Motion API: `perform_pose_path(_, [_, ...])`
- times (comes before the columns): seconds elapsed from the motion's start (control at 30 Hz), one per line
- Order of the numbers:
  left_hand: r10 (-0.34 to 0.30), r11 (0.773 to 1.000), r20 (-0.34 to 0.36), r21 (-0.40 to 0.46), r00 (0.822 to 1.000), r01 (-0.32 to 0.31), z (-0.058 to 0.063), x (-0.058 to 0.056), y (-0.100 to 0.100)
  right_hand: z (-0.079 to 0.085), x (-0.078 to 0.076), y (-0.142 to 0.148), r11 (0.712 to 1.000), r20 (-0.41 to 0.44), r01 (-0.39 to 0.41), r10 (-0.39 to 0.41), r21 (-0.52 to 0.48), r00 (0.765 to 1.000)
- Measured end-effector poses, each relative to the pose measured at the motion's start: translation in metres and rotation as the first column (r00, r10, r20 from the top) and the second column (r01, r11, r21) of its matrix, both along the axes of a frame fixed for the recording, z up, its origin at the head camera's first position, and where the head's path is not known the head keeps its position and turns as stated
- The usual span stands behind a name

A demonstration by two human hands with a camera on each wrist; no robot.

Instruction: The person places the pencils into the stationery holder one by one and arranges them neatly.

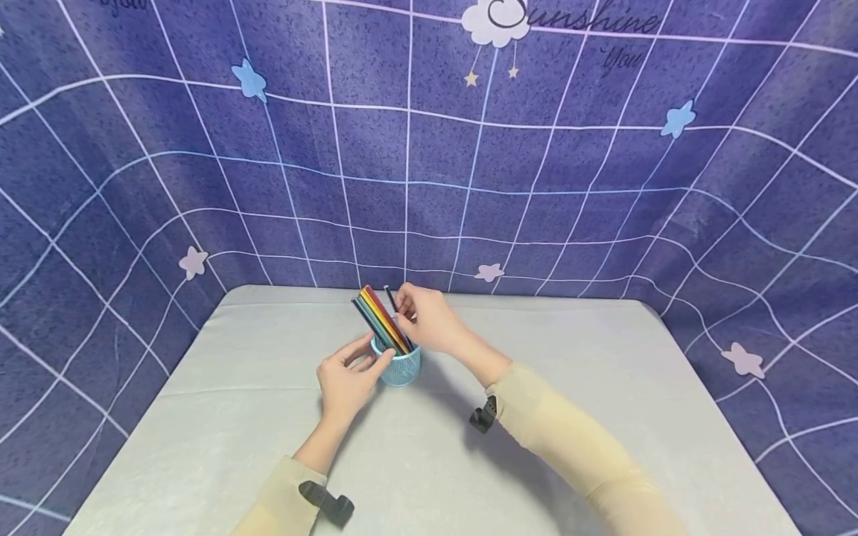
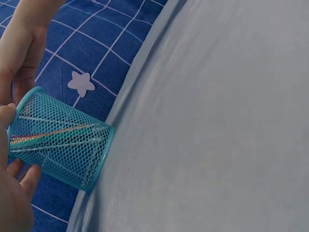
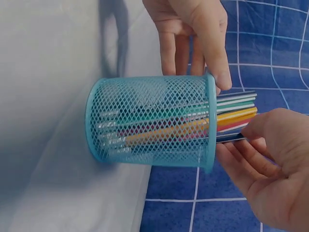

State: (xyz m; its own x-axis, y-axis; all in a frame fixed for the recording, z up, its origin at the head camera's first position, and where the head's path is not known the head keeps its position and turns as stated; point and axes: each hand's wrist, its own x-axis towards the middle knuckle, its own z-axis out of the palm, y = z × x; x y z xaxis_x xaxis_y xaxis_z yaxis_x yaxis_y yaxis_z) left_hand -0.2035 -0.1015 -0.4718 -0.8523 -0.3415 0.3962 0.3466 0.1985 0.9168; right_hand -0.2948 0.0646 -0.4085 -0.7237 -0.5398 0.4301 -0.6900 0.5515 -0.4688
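A light-blue mesh pencil cup (image 1: 401, 370) stands upright on the table, holding several colored pencils (image 3: 236, 116) in dark, green, white, yellow and red. My left hand (image 1: 348, 380) grips the cup at its rim, thumb on the near side and fingers around the left side. Above the cup's right side, my right hand (image 1: 429, 320) pinches a dark pencil (image 1: 389, 297) between thumb and fingers. That pencil's lower part is inside the cup, and it stands a little apart from the bunch, which leans left. In the left wrist view the mesh cup (image 2: 63, 140) shows pencils through its wall.
The table (image 1: 221, 439) has a pale grey cloth, and its back edge lies just behind the cup. A purple-blue grid curtain (image 1: 375, 141) with stars hangs around the back and sides. Each sleeve carries a black strap mount (image 1: 328, 505).
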Motion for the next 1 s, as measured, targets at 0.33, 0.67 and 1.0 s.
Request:
perform_pose_path(0.33, [-0.008, 1.000, 0.002, 0.009, 1.000, 0.008, -0.020, -0.010, 0.000, -0.005, 0.000, -0.018, 0.999, -0.058, 0.026, -0.024, 0.046, 0.998])
perform_pose_path(0.67, [-0.012, 1.000, -0.013, 0.000, 1.000, 0.012, -0.036, -0.019, -0.006, -0.006, 0.003, -0.017, 0.998, -0.026, 0.044, -0.043, 0.037, 0.999])
perform_pose_path(1.0, [-0.010, 1.000, -0.040, -0.008, 0.999, 0.010, -0.034, -0.021, -0.010, -0.002, 0.011, 0.036, 0.991, 0.041, 0.083, -0.079, -0.102, 0.996])
